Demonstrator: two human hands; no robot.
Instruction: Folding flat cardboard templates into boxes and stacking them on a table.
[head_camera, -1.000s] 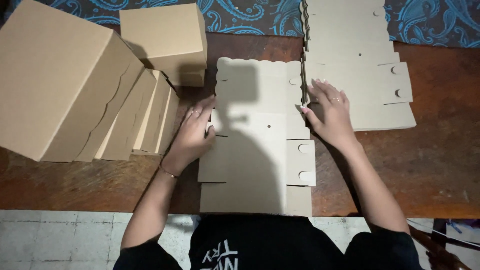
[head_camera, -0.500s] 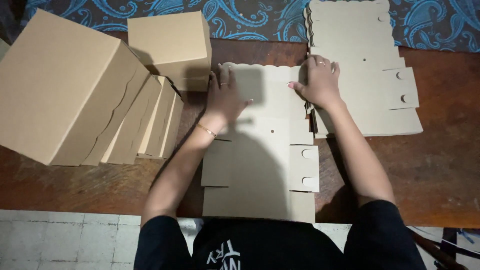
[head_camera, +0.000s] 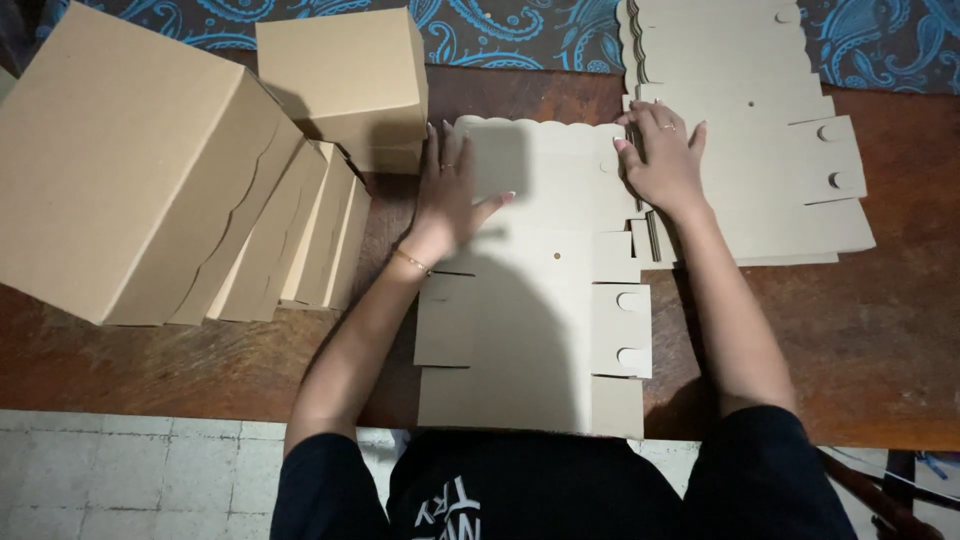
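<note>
A flat die-cut cardboard box blank (head_camera: 540, 300) with a scalloped far edge lies on the brown wooden table (head_camera: 880, 330) right in front of me. My left hand (head_camera: 450, 190) rests flat on the blank's far left part, fingers spread. My right hand (head_camera: 662, 158) presses palm-down on the blank's far right corner, beside a stack of more flat blanks (head_camera: 760, 150). Neither hand grips anything.
Several folded cardboard boxes (head_camera: 150, 170) lean in a row on the left, with one more assembled box (head_camera: 345, 85) behind them. A blue paisley cloth (head_camera: 520, 30) runs along the far side. The table's near edge meets a tiled floor (head_camera: 130, 470).
Both hands have slid away from me along the blank, from its middle up to its scalloped far edge.
</note>
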